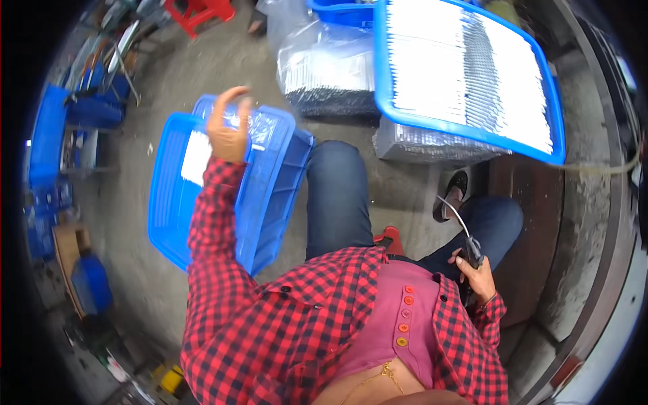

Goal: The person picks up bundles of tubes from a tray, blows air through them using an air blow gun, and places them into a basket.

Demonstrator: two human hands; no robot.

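Observation:
My left hand [229,131] is raised over a blue plastic bin [177,121], its fingers curved and apart, with nothing visible between them. A white sheet or flat piece [196,158] lies in the bin beside my wrist. This bin stands against another blue bin [282,169], which has clear plastic film at its far end. By my right thigh, my right hand [478,278] is closed around a dark handheld tool [473,251] with a pale cord or rod running from its top. The tool's exact kind cannot be made out.
A blue tray [385,88] packed with rows of thin white pieces rests at the far right on a plastic-wrapped stack [432,145]. Another wrapped stack [327,74] stands beside it. A red stool [199,12] is at the far left. Blue containers [47,135] line the left side.

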